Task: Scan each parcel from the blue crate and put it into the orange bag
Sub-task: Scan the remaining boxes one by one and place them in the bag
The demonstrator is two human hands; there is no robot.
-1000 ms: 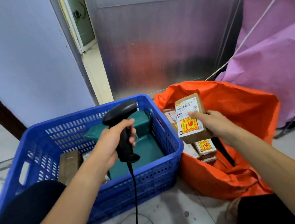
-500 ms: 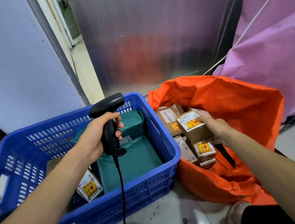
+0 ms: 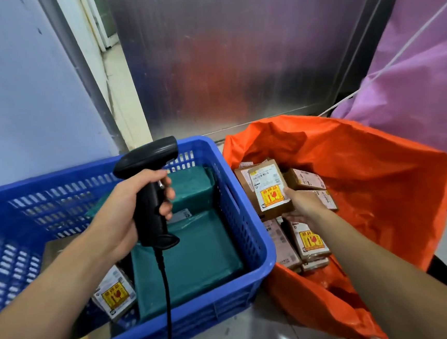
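Blue crate [image 3: 250, 215] stands on the floor [image 3: 231, 336]. The orange bag [image 3: 380, 182] is just beside the crate's right wall, its mouth wide open.

Left hand [image 3: 126, 215]: closed firmly round the grip of a black scanner [image 3: 149, 200], fingers wrapped across the front of the handle. The scanner is held upright above the crate interior, its head pointing right, towards the bag. Its cable [image 3: 166, 296] hangs straight down from the base of the handle, over the near wall of the crate.

Right hand [image 3: 305, 206]: inside the mouth of the bag, holding a cardboard parcel [image 3: 268, 189] at its near right corner, thumb on the labelled face and fingers beneath. The parcel is tilted, with its white shipping label and yellow-and-red sticker facing up. It is over the bag's left side, close to the crate wall. Whether it rests on the boxes below or is held just clear of them cannot be told.

Bag contents: several other boxes [image 3: 311, 242] of brown card, some with the same yellow sticker, lie below and around the held parcel.

Crate contents: two green wrapped parcels [image 3: 190, 261] lie flat on the right side. A small box [image 3: 115, 295] with a yellow sticker lies near the front, left of them. More brown card shows partly behind the left forearm.

Surroundings: a metal panel [image 3: 234, 60] stands behind the crate and the bag, with purple sheeting [image 3: 427, 102] to the right.
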